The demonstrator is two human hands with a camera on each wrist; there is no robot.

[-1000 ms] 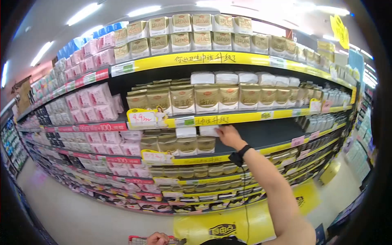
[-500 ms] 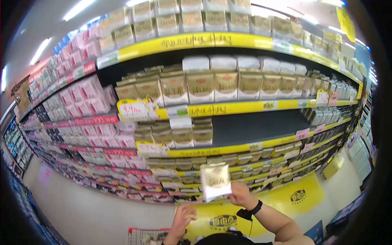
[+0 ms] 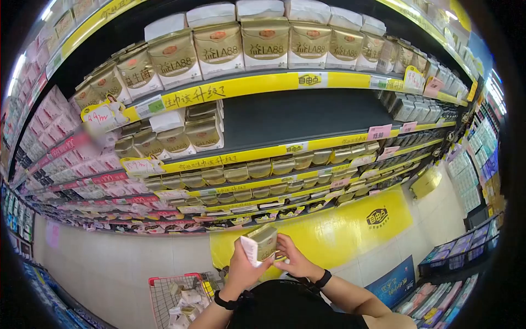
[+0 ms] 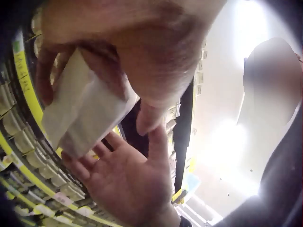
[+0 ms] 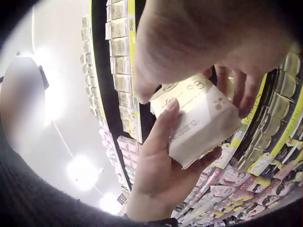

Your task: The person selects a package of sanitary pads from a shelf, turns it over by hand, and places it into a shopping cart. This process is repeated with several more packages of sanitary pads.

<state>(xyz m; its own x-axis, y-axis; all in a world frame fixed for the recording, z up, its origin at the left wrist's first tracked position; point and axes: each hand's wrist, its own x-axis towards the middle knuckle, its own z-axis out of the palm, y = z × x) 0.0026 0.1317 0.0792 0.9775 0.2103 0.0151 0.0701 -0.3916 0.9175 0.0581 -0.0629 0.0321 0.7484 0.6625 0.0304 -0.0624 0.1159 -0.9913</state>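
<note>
A gold and white pack of sanitary pads (image 3: 266, 243) is held in front of the chest, tilted, above the yellow floor sheet. Its white side faces my left hand (image 3: 244, 268), which grips it with the thumb over the lower front, as the right wrist view shows on the pack (image 5: 203, 125). On the opposite side my right hand (image 3: 296, 260) holds the pack's edge, fingertips curled at it. In the left wrist view the palm of the right hand (image 4: 135, 182) faces the camera, with its fingers partly hidden behind the pack (image 4: 87, 111).
A shopping cart (image 3: 164, 278) with a red rim stands at the lower left, several packs inside. Ahead rise shelves with yellow strips (image 3: 268, 83) and rows of similar gold packs (image 3: 264, 44). Pink packs (image 3: 57, 118) fill the left side. A blue board (image 3: 395, 282) lies at the right.
My right hand pulled a pack off the shelf and brought it down to the chest. The left hand came up from the lower edge and took hold too. The head view tipped downward.
</note>
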